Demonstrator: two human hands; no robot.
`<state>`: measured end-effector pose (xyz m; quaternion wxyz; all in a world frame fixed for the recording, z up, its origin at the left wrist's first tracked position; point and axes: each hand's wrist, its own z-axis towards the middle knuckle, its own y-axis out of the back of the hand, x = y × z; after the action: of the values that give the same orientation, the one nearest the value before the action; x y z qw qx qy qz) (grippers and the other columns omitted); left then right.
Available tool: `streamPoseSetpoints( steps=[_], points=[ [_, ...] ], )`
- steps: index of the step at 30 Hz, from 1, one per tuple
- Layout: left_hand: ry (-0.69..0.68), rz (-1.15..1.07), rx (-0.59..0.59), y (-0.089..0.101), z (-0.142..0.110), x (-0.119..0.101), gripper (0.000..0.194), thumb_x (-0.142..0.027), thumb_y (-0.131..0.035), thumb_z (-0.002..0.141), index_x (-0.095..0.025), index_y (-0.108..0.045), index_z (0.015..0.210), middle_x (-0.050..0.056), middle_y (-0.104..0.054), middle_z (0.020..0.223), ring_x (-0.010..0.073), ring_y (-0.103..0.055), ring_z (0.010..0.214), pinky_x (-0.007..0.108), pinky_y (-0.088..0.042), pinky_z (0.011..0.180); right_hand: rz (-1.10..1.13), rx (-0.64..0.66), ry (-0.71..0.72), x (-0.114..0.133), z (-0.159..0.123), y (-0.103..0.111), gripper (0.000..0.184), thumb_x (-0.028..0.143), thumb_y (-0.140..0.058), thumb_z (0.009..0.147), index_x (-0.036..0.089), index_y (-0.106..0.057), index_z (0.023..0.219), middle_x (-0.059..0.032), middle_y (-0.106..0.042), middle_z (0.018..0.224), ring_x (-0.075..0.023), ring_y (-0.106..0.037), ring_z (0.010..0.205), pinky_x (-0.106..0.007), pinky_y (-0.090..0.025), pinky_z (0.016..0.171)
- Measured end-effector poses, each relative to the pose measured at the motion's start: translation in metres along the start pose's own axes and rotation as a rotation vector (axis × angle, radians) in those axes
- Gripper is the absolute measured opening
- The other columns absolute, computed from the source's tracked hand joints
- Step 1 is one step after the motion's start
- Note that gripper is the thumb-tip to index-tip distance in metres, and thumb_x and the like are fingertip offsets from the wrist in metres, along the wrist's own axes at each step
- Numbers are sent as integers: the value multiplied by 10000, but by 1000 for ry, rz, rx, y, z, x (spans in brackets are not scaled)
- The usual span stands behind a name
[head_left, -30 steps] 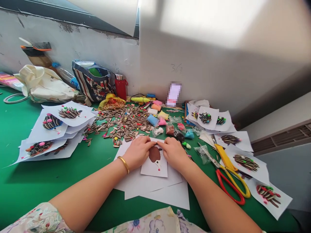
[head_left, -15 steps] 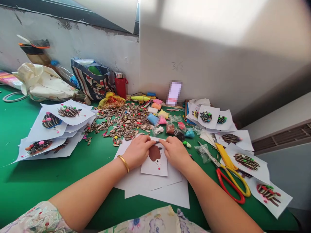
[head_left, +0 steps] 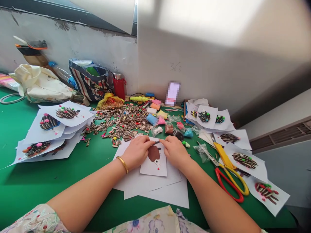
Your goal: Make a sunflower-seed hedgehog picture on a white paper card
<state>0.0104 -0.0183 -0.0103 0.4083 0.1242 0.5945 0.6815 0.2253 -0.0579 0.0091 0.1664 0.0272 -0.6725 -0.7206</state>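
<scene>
Hedgehog picture [head_left: 159, 170] is on the white sheets [head_left: 167, 194] on the green desk [head_left: 97, 184], left hand [head_left: 137, 151] and right hand [head_left: 176, 152] both at its top by a little dark strip [head_left: 156, 142]. Can't tell if either one's fingers are pinched shut.

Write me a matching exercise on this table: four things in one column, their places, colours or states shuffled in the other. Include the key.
Things
1. Bracelet
2. Scissors
3. Flask
4. Striped seeds

Places, colours, states
A. Standing upright near the wall
B. Loose, in a spread-out heap
C. Around the wrist of the left hand
D. One handle red, the other yellow

Right pairs: 1-C, 2-D, 3-A, 4-B
</scene>
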Motion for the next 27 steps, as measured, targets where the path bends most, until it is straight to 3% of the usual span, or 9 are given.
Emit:
streamPoseSetpoints(
  steps=[5, 8, 11, 15, 19, 23, 27],
  points=[
    [4, -18, 10, 2, 0, 0, 432, -92, -460, 920, -276, -647, 1262, 75, -622, 1147, 239, -536, 1076, 417, -439, 962, -10, -82, -134, -21, -8, 20, 267, 176, -502, 940, 195, -717, 1097, -86, -639, 1037, -233, -550, 1026, -326, -400, 874],
    [-5, -20, 33, 4, 1, 0, 455, -77, -453, 910, -313, -665, 1236, 61, -620, 1084, 231, -533, 1028, 406, -440, 926, 3, 85, -204, -32, -15, 33, 173, 274, -555, 939, 217, -712, 895, -55, -643, 953, -216, -575, 952, -306, -395, 781],
    [-8, -8, 39, 4, 1, 0, 460, -88, -452, 915, -321, -661, 1251, 61, -611, 1074, 229, -527, 1013, 406, -437, 919, 18, 231, -195, -37, -18, 38, 151, 363, -652, 887, 225, -692, 842, -43, -637, 938, -204, -581, 904, -289, -370, 713],
    [3, 6, 39, 3, 1, 0, 447, -109, -450, 929, -307, -645, 1279, 63, -610, 1084, 233, -522, 1015, 407, -438, 917, -16, 286, -160, -37, -18, 36, 101, 264, -647, 879, 212, -667, 795, -46, -636, 931, -195, -572, 887, -280, -340, 694],
    [8, 8, 30, 2, 1, -1, 437, -123, -461, 934, -312, -640, 1285, 64, -608, 1094, 232, -527, 1031, 404, -435, 932, 13, 231, -152, -33, -17, 37, 141, 240, -592, 907, 208, -638, 778, -33, -645, 902, -181, -570, 859, -274, -324, 662],
    [2, 2, 27, 3, 2, -1, 441, -116, -454, 933, -318, -644, 1276, 62, -609, 1096, 226, -531, 1027, 399, -433, 933, 100, 85, -223, -20, -13, 33, 170, 295, -516, 966, 234, -654, 888, 2, -671, 828, -159, -578, 756, -273, -315, 604],
    [0, -11, 17, 3, 2, -1, 433, -112, -460, 927, -303, -645, 1269, 62, -611, 1073, 227, -531, 1023, 395, -428, 929, 116, -3, -132, -3, -4, 17, 229, 245, -488, 970, 255, -708, 1033, -23, -714, 965, -174, -627, 871, -274, -370, 678]
  ],
)
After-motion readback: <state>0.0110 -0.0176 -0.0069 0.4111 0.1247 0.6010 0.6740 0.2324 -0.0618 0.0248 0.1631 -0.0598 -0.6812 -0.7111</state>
